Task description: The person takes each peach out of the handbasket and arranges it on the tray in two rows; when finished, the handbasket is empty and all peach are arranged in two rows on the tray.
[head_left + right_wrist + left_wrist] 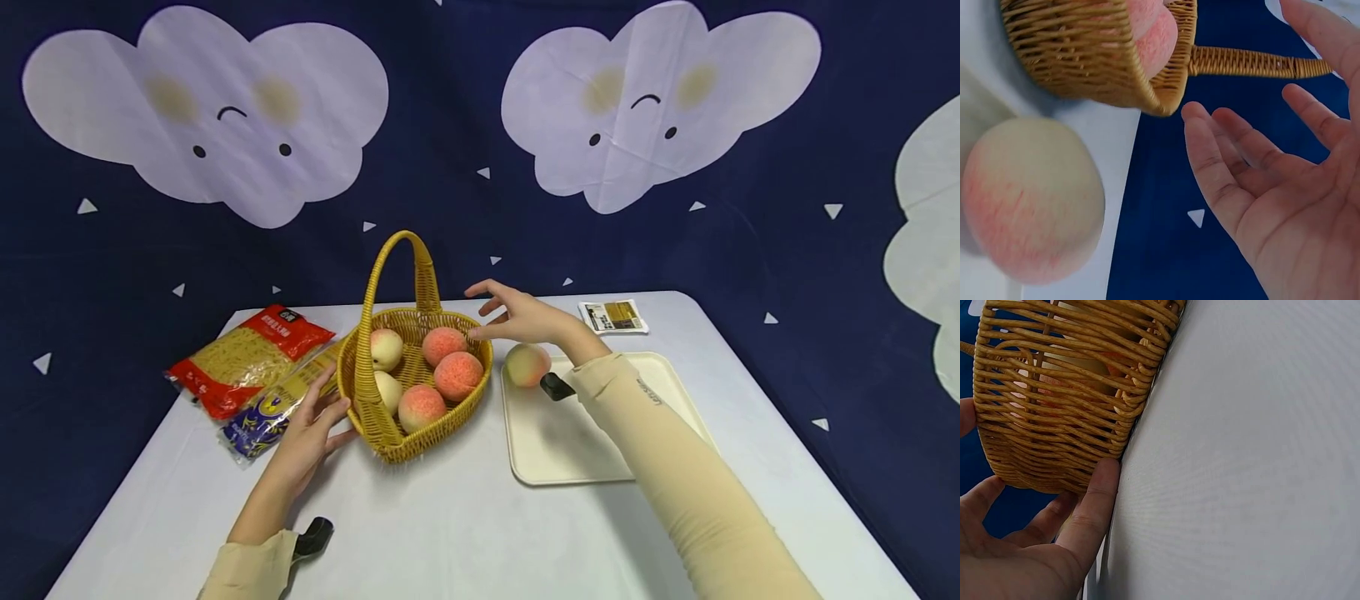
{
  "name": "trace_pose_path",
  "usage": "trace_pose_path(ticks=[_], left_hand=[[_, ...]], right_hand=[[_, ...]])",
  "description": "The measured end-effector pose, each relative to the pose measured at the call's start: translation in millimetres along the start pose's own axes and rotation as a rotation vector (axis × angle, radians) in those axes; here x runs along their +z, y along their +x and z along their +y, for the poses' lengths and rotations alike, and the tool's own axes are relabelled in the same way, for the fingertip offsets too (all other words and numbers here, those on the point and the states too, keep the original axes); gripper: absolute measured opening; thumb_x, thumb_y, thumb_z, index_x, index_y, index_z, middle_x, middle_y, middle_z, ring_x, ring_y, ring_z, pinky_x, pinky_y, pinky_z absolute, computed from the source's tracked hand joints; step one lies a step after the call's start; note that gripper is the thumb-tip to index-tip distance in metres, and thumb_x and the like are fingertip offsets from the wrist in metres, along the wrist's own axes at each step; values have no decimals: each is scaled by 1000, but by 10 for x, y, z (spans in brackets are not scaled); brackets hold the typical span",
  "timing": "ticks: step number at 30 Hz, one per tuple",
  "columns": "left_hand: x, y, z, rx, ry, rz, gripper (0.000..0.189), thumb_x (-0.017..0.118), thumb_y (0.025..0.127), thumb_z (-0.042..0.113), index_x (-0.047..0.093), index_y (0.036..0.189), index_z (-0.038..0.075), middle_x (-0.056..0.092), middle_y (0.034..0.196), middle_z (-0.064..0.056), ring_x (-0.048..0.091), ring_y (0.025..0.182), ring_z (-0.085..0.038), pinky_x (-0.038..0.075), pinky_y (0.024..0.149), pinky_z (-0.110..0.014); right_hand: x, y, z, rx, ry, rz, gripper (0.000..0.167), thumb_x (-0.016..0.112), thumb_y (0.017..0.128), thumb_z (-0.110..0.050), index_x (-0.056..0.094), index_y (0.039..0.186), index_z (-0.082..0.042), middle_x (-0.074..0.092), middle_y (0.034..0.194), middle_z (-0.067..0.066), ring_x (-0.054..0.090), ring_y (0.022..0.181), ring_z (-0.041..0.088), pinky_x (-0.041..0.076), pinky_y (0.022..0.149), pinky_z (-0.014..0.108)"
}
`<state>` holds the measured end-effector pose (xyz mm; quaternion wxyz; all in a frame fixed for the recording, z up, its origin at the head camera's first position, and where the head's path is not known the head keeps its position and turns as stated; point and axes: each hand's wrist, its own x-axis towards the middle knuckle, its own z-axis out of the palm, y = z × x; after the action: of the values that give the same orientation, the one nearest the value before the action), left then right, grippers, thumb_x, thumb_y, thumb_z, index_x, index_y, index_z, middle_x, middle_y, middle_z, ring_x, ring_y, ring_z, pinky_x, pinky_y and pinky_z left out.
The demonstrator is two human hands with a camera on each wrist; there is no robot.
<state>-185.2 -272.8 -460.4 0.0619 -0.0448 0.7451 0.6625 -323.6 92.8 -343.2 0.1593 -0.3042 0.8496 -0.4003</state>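
A yellow wicker basket (402, 450) with a tall arched handle holds several peaches, among them a pink one (458, 377) and a pale one (386, 349). Against its left side rests my left hand (306, 440), fingers spread; in the left wrist view the fingertips touch the weave low down near the tabletop. My right hand (521, 318) hovers by the basket's right rim, fingers parted and nothing in them. Below it, another peach (525, 367), pale with a pink blush, lies at the upper left of a cream tray (547, 467), partly overlapped by the wrist camera.
Left of the basket lie a red bag of noodles (247, 358) and a blue-and-yellow packet (262, 417), the latter partly behind the left hand. Behind the tray is a small white packet (613, 317). A dark blue cloud-printed curtain (442, 150) hangs at the white table's far edge.
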Motion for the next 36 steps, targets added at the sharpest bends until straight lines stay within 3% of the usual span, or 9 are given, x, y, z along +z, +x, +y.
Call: trace_pose_path(ticks=[13,15,21,28,32,36], left_hand=[[-8,-12,1,1,-20,-11,73,53,114,36,10,173,43,20,174,-20,37,156,-41,62,108,-40],[-7,-10,-2,6,-17,-8,72,53,115,36,11,173,42,20,174,-21,38,156,-41,63,107,-38],[-3,-12,-7,2,-10,-3,71,52,115,36,11,173,44,21,173,-21,39,154,-41,62,108,-39],[3,-23,-10,-3,-9,0,70,51,115,36,12,172,45,21,172,-20,40,154,-40,61,110,-42],[7,-25,-5,7,-19,-4,70,51,115,35,12,172,45,22,172,-20,39,154,-40,61,109,-41],[2,-26,-3,11,-25,-2,69,50,115,35,12,172,45,22,172,-21,40,154,-40,61,110,-42]], right_hand=[[144,243,-129,34,-114,-41,68,71,105,-38,40,162,-17,47,164,16,59,138,33,59,102,45],[162,282,-139,50,-118,-52,67,69,105,-40,39,162,-19,45,166,13,61,134,30,60,99,42],[216,412,-170,157,-18,-140,71,66,107,-42,33,165,-19,59,142,20,66,101,31,60,89,38],[267,556,-267,262,-10,-216,73,64,107,-47,31,169,-25,26,175,16,64,121,29,64,100,42],[285,614,-343,315,8,-269,71,62,108,-46,30,169,-28,38,163,15,63,104,26,64,96,41],[307,658,-388,318,-25,-304,69,60,110,-44,30,169,-27,46,143,11,50,88,20,55,82,34]])
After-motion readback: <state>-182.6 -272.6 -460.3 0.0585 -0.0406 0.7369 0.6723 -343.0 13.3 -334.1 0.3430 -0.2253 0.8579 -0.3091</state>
